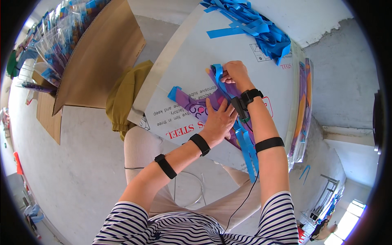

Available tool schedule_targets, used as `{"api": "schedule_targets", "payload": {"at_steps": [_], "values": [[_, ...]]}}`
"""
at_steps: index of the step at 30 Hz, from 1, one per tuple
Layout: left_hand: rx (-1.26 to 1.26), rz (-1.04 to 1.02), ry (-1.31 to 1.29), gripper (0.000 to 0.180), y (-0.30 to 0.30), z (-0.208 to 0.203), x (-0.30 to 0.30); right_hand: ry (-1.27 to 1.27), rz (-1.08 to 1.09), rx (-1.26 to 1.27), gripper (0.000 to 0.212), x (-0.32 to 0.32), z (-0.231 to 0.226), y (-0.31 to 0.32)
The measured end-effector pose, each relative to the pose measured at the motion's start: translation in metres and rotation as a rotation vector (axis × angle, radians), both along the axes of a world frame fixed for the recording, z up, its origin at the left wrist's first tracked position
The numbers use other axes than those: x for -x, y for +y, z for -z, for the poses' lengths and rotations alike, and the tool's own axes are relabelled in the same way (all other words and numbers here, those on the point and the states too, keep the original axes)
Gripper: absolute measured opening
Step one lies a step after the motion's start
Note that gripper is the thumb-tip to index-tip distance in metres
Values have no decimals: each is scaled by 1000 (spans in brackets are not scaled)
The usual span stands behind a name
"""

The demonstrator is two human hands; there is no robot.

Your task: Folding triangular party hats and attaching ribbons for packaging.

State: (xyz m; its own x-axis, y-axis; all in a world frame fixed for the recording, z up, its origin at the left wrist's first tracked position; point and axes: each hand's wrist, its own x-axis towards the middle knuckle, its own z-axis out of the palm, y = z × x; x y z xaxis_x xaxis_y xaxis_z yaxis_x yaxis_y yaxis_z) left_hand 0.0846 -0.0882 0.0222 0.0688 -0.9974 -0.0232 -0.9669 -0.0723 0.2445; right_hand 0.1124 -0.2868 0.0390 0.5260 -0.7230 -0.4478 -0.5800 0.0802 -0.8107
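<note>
A piece of purple printed fabric (184, 100) with a blue end lies on a white board-topped surface. Spread across its middle, my left hand (218, 121) presses it down with the fingers apart. Beyond it, my right hand (236, 74) is closed, its fingertips at a blue ribbon (221, 83) that loops over the fabric's far end. The ribbon's loose tails (246, 149) run toward me and hang over the near edge. My fingers and a black device on my right wrist partly hide the fabric.
A heap of blue ribbons (261, 29) lies at the surface's far right. On the left stands an open cardboard box (98, 49) with plastic-wrapped items behind its flap. Olive cloth (127, 98) hangs by the left edge. Bagged purple pieces (302, 106) line the right side.
</note>
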Motion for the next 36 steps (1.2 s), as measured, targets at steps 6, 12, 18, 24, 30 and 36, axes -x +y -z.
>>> {"api": "schedule_targets", "payload": {"at_steps": [6,12,18,24,30,36], "values": [[0,16,-12,101,0,0,1,9,-18,101,22,2,5,4],[52,12,25,101,2,3,-1,109,-75,232,15,-4,17,2],[58,-2,67,103,2,4,0,261,-193,485,19,-9,40,-8],[28,-16,87,102,3,4,-2,295,-261,261,26,-9,19,-9],[63,-17,70,96,2,5,0,156,-320,659,21,-1,38,-6],[80,-13,69,94,2,5,1,164,-157,556,32,-3,37,-4]]}}
